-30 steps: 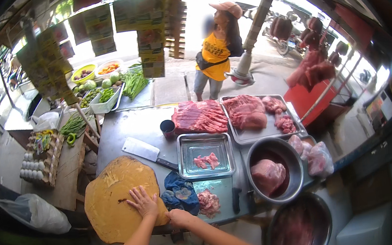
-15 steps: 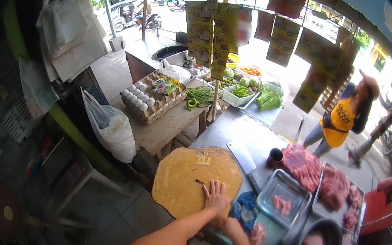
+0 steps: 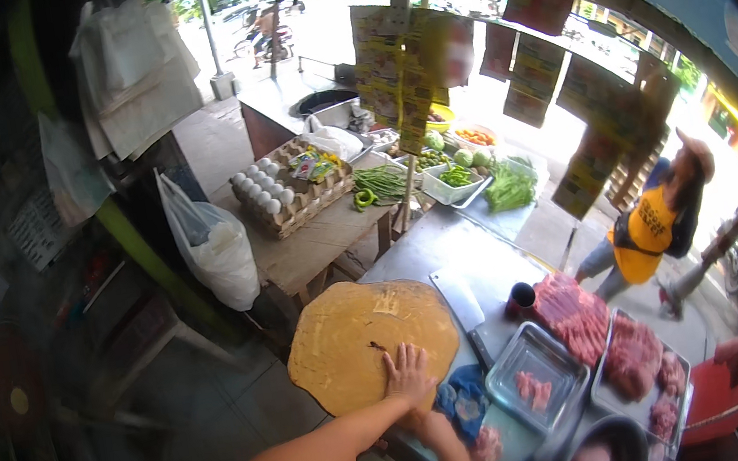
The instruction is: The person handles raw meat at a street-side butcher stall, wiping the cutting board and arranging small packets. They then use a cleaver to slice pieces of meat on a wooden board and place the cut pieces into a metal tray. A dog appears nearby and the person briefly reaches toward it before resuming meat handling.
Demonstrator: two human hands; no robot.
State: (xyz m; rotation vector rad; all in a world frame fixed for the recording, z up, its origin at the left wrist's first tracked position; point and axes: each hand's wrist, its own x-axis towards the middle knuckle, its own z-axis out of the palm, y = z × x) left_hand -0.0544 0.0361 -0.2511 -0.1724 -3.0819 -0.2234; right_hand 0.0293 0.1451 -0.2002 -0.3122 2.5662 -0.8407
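My left hand [image 3: 407, 376] lies flat on a thick round wooden chopping block [image 3: 354, 327], its fingers stretched out over the wood. A small dark mark shows on the block just beyond the fingertips. My right hand [image 3: 426, 424] is at the block's near edge, beneath my left wrist; its fingers are hidden there, so what they touch or hold does not show. A crumpled blue plastic bag [image 3: 462, 402] lies right of that hand, with a piece of raw meat [image 3: 486, 449] nearer to me. Beyond the block, a cleaver [image 3: 461, 304] rests on the metal tabletop.
A clear tray [image 3: 538, 376] with small meat pieces stands right of the block. Meat slabs [image 3: 572, 315], a loaded meat tray [image 3: 637, 358] and a dark cup [image 3: 520, 296] lie farther right. Eggs [image 3: 262, 189] and vegetables [image 3: 506, 186] sit beyond. A person [image 3: 649, 224] stands outside.
The view has shifted very slightly. Both my hands keep their places at the chopping block. Outside, the person in yellow has barely moved, and traffic in the street has changed.
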